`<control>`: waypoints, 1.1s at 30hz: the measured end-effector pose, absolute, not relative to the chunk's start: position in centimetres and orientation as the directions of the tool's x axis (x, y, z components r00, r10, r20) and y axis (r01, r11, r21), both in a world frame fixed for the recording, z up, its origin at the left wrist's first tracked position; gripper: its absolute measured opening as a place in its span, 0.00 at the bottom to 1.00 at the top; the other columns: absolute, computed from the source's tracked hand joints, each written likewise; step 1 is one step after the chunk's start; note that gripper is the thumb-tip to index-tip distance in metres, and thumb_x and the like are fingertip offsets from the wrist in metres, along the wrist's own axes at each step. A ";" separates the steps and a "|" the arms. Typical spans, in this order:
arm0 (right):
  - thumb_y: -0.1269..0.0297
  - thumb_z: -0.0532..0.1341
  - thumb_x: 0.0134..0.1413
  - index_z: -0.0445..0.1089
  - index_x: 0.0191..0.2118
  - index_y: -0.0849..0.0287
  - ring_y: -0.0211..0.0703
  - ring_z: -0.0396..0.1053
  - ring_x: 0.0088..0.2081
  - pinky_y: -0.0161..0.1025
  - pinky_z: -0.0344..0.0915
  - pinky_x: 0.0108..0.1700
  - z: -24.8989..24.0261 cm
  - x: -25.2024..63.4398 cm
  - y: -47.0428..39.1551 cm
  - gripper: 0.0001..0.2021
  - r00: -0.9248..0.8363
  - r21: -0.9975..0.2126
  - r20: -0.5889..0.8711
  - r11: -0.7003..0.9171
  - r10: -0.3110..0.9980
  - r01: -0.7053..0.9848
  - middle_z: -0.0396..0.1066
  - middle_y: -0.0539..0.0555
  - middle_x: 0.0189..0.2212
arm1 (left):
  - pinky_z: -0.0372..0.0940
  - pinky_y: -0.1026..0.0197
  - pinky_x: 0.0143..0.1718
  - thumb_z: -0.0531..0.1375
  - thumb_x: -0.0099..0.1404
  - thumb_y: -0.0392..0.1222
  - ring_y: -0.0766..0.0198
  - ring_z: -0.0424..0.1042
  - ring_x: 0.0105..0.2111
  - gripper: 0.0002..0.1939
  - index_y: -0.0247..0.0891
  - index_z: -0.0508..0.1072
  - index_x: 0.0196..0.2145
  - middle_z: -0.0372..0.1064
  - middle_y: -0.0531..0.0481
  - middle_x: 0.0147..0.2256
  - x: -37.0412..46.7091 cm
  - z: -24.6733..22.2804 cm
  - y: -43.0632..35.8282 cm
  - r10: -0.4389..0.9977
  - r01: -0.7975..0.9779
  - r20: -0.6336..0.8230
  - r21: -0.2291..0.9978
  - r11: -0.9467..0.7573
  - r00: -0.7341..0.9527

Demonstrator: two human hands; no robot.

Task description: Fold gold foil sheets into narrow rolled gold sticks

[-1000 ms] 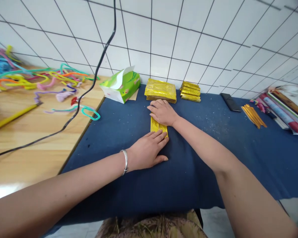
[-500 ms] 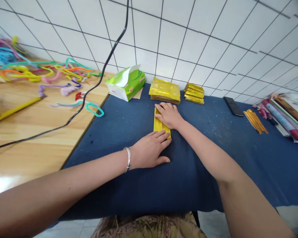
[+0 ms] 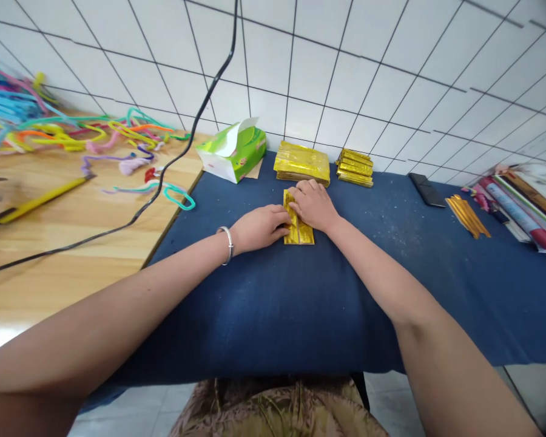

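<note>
Foil (image 3: pixel 306 233): a small gold oblong, apparently folded, with a pale line down its length; I see it flat on the blue cloth (image 3: pixel 273 315) over the table, nearer the far edge than the near one.
Handling: I judge it light, thin, slick on its face and quick to crease, though somewhat stiffer along the folds. I would take it by the long side edges and rest a flat finger on its middle.
Left hand (image 3: pixel 259 229): fingers bent, close to the thumb, at the foil's left long edge; I cannot tell whether they pinch it. A silver bracelet (image 3: pixel 230 244) circles the wrist.
Right hand (image 3: pixel 315 205): fingers side by side, curved down over the foil's far end and hiding its far right corner; whether they grip or merely press, I cannot tell.
Gold stack (image 3: pixel 303 162): just beyond the right hand, by the table's far edge, with a smaller gold bundle (image 3: pixel 355 167) beside it.
Tissue pack (image 3: pixel 239 152): green and white, at the cloth's far left corner; a white sheet or flap stands up from its top. From here I cannot see how full it is.
Right side: black phone (image 3: pixel 426 190) near the far edge, gold strips (image 3: pixel 468 216) fanned out, then a pile of rolls (image 3: pixel 523 209) towards the far right corner.
Wooden tabletop (image 3: pixel 95 273): adjoins the cloth's left edge, carrying pipe cleaners (image 3: pixel 57 139) and a yellow cutter knife (image 3: pixel 45 199).
</note>
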State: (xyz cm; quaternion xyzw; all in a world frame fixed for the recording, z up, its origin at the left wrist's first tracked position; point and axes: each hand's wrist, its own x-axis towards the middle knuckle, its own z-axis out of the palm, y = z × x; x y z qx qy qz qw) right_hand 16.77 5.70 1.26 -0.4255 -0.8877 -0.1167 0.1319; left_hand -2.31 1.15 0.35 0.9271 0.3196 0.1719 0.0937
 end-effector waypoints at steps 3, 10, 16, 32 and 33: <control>0.62 0.49 0.62 0.70 0.45 0.60 0.49 0.60 0.45 0.47 0.56 0.49 1.7 18.3 4.2 0.15 -0.645 0.009 0.346 0.685 0.681 0.729 0.68 0.59 0.42 | 0.61 0.57 0.47 0.51 0.66 0.41 0.61 0.66 0.42 0.12 0.36 0.69 0.43 0.66 0.45 0.40 -2.3 0.4 0.9 0.625 0.576 0.266 0.245 -0.780 0.734; 0.70 0.47 0.60 0.65 0.53 0.55 0.43 0.62 0.54 0.49 0.59 0.55 -0.1 22.8 1.4 0.19 -0.733 -0.183 0.243 0.773 0.635 0.608 0.68 0.55 0.51 | 0.61 0.57 0.48 0.50 0.67 0.42 0.60 0.67 0.44 0.14 0.36 0.69 0.45 0.67 0.44 0.43 -2.4 0.9 0.9 0.589 0.560 0.232 0.183 -0.808 0.774; 0.70 0.50 0.59 0.61 0.57 0.59 0.44 0.60 0.57 0.48 0.58 0.58 1.2 23.5 1.0 0.20 -0.821 -0.088 0.129 0.831 0.556 0.549 0.64 0.56 0.55 | 0.56 0.58 0.56 0.48 0.67 0.41 0.61 0.63 0.54 0.18 0.38 0.67 0.52 0.64 0.46 0.53 -3.7 1.3 1.3 0.547 0.524 0.134 0.173 -0.834 0.826; 0.72 0.47 0.62 0.62 0.56 0.55 0.44 0.65 0.52 0.45 0.64 0.48 0.7 23.7 0.2 0.19 -0.826 0.096 0.243 0.834 0.509 0.543 0.65 0.55 0.55 | 0.53 0.54 0.58 0.50 0.65 0.42 0.59 0.59 0.57 0.19 0.40 0.65 0.53 0.61 0.45 0.56 -4.0 2.1 1.2 0.466 0.455 0.087 0.126 -0.882 0.880; 0.72 0.47 0.62 0.61 0.56 0.54 0.44 0.65 0.52 0.45 0.64 0.49 0.7 23.9 0.1 0.19 -0.820 0.075 0.239 0.832 0.520 0.550 0.64 0.55 0.55 | 0.53 0.54 0.58 0.50 0.66 0.42 0.59 0.59 0.57 0.19 0.40 0.65 0.53 0.61 0.45 0.56 -4.1 2.0 1.3 0.461 0.448 0.096 0.130 -0.885 0.882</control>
